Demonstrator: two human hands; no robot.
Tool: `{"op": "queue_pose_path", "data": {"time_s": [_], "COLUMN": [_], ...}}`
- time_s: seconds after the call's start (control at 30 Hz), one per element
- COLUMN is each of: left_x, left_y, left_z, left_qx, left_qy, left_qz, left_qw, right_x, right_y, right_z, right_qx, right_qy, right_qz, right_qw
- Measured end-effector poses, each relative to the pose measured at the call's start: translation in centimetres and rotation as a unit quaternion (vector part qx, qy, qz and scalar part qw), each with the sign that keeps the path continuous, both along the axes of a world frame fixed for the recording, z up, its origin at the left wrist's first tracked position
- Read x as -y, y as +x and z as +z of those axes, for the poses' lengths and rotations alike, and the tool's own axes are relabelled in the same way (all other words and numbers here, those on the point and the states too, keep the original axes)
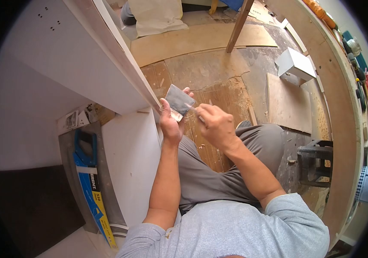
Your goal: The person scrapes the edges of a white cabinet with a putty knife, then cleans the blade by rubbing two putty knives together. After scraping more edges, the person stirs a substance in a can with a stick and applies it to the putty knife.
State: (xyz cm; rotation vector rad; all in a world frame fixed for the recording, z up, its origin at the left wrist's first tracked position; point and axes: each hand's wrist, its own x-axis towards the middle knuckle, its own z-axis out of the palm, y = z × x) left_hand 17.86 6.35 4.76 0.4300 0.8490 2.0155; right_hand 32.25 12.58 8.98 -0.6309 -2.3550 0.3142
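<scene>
My left hand (172, 124) holds a flat grey rectangular plate (179, 99) from below, its thumb along the near left edge and fingertips showing past the far right edge. A pale, whitish patch lies along the plate's lower edge. To the right of the plate, my right hand (215, 124) is closed round a small thin tool (192, 109), whose tip meets or nearly meets the plate's right side. The tool is blurred and mostly hidden by the fingers.
A blue hand saw (86, 150) in a sleeve lies at the left, beside a white panel (128, 159). A wooden upright (239, 28) stands ahead. To the right are a white box (296, 64), a board (288, 103), a black stool (315, 163) and a shelf with tools.
</scene>
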Motion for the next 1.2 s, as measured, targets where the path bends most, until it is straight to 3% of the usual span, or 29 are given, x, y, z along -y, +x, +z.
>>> {"op": "queue_pose_path", "data": {"time_s": [0.07, 0.13, 0.73, 0.8, 1.0, 1.07, 1.13, 1.2], "left_x": [-0.2, -0.5, -0.3, -0.2, 0.0, -0.2, -0.3, -0.4], "left_y": [0.3, 0.5, 0.3, 0.3, -1.0, -1.3, -1.1, -1.2], "left_z": [-0.7, -1.9, -0.8, -0.3, -0.9, -1.6, -1.5, -2.6], "left_qx": [-0.002, -0.077, -0.02, -0.008, 0.066, 0.063, 0.093, 0.122], "left_qy": [-0.009, -0.003, 0.015, 0.017, 0.041, -0.009, -0.024, -0.041], "left_qz": [0.004, 0.016, -0.006, -0.006, -0.03, 0.04, 0.054, 0.065], "left_qw": [1.0, 0.997, 1.0, 1.0, 0.996, 0.997, 0.994, 0.99], "right_x": [1.0, 1.2, -1.3, -1.8, -5.5, -6.8, -8.3, -9.0], "right_y": [-0.5, -1.0, -2.3, -2.1, -0.5, 0.4, 1.2, 1.1], "right_z": [-0.4, -1.4, -3.3, -3.0, 1.7, 4.3, 5.6, 5.9], "right_qx": [0.072, 0.075, 0.033, -0.022, -0.046, -0.056, -0.062, -0.057], "right_qy": [0.01, 0.02, 0.011, -0.032, -0.129, -0.169, -0.332, -0.324], "right_qz": [0.009, 0.009, -0.067, -0.052, -0.103, -0.1, -0.042, -0.014], "right_qw": [0.997, 0.997, 0.997, 0.998, 0.985, 0.979, 0.94, 0.944]}}
